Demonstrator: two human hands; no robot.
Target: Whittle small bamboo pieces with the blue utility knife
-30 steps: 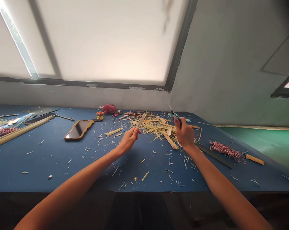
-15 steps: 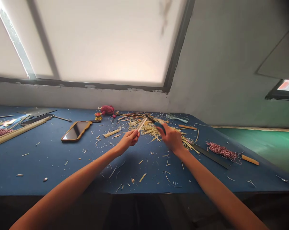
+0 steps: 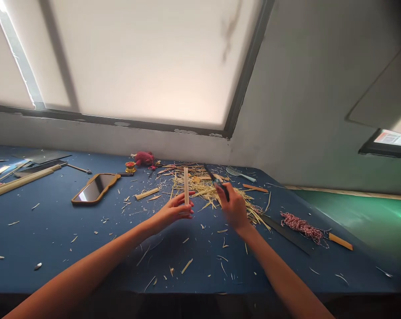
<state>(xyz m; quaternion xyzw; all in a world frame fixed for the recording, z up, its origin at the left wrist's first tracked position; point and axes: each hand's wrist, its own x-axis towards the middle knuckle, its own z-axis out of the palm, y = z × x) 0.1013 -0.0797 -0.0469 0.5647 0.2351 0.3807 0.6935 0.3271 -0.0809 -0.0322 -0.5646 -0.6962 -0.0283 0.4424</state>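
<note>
A flat, pale strip of bamboo or wood (image 3: 186, 184) stands nearly upright in my left hand (image 3: 177, 209), whose fingers hold its lower end. My right hand (image 3: 234, 206) is wrapped around the dark handle of a knife (image 3: 216, 180); its dark blade points up and away to the left. Strip and blade are apart. Behind both hands spreads a pile of thin pale shavings (image 3: 203, 190) on the blue tabletop (image 3: 107, 239).
A framed mirror (image 3: 95, 188) and bamboo poles (image 3: 24, 180) lie to the left. At the back are a red plush toy (image 3: 143, 158), a small gold pot (image 3: 130, 167) and a hairbrush (image 3: 242, 173). Red-and-white cord (image 3: 301, 227) and a dark flat strip (image 3: 286, 235) lie right.
The strip has swung from slanting away to nearly upright, and my left fingers have loosened around it. The knife has come away from the strip. The view has shifted slightly.
</note>
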